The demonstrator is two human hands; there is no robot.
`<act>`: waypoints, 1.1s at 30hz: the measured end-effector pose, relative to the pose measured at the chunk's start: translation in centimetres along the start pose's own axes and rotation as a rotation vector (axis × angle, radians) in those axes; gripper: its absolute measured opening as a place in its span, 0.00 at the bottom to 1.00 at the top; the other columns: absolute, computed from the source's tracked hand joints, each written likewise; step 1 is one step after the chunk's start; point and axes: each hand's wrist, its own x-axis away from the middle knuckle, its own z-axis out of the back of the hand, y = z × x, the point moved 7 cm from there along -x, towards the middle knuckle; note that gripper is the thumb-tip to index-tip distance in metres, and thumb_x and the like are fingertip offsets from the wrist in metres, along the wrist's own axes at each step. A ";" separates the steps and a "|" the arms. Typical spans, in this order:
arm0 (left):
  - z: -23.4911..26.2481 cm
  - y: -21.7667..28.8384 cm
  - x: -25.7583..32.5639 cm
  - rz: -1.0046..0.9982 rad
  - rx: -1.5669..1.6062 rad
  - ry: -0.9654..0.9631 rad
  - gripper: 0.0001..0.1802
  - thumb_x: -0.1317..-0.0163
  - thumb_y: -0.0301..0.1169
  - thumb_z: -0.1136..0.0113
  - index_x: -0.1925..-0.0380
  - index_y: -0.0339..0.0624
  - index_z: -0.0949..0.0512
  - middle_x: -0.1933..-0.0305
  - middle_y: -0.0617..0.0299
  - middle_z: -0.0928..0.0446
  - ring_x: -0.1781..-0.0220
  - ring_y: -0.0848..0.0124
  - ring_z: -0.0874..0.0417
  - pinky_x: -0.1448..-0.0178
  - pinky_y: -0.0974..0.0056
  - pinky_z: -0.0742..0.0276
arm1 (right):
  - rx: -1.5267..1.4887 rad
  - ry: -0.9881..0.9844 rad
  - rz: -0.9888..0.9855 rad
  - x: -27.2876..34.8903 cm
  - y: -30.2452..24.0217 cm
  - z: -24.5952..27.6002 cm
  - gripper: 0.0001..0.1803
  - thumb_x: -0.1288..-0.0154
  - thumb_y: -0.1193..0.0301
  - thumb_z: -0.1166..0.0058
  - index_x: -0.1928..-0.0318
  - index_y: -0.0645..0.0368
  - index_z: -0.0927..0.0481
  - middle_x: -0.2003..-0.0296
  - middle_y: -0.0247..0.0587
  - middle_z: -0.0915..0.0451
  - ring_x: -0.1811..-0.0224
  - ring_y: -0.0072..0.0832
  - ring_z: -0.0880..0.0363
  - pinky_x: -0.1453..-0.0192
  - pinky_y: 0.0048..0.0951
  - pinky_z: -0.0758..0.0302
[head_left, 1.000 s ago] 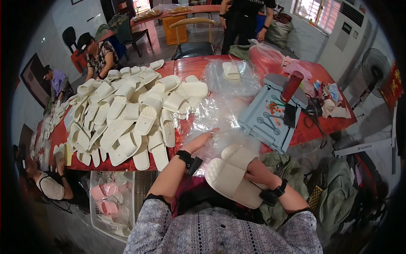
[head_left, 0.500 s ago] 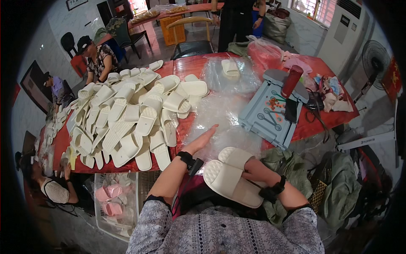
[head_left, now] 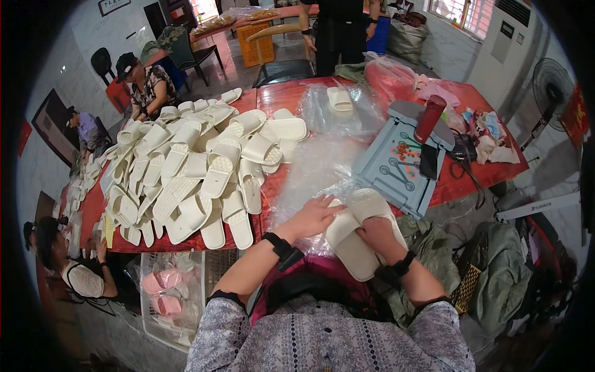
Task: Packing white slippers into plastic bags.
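A pair of cream slippers is at the near table edge, side by side: the left slipper (head_left: 352, 249) and the right slipper (head_left: 370, 203). My right hand (head_left: 379, 235) is closed on the pair, its fingers partly hidden among the slippers. From the other side, my left hand (head_left: 317, 216) has its fingers at the toe end of the left slipper and grips it there. Crumpled clear plastic bags (head_left: 316, 167) lie under and beyond my hands. A large heap of cream slippers (head_left: 180, 167) covers the table on the left.
A grey-blue tray (head_left: 393, 177) holds a red cylinder (head_left: 430, 119) and a phone (head_left: 428, 161). One more slipper (head_left: 339, 99) sits on plastic at the far side. Below the table stands a white basket (head_left: 173, 322) with pink slippers (head_left: 162, 281). Co-workers sit at left; a person stands beyond.
The pair in my right hand has moved up and right, over the table edge. My left hand, flat over the plastic before, has come to the left slipper's toe.
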 end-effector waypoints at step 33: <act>-0.3 -7.1 14.5 0.608 0.382 0.645 0.44 0.41 0.50 0.41 0.38 0.25 0.42 0.47 0.33 0.28 0.48 0.44 0.24 0.44 0.53 0.29 | -0.714 -0.697 0.045 6.3 -4.9 3.4 0.19 0.38 0.62 0.41 0.50 0.58 0.20 0.58 0.45 0.18 0.54 0.36 0.19 0.49 0.32 0.26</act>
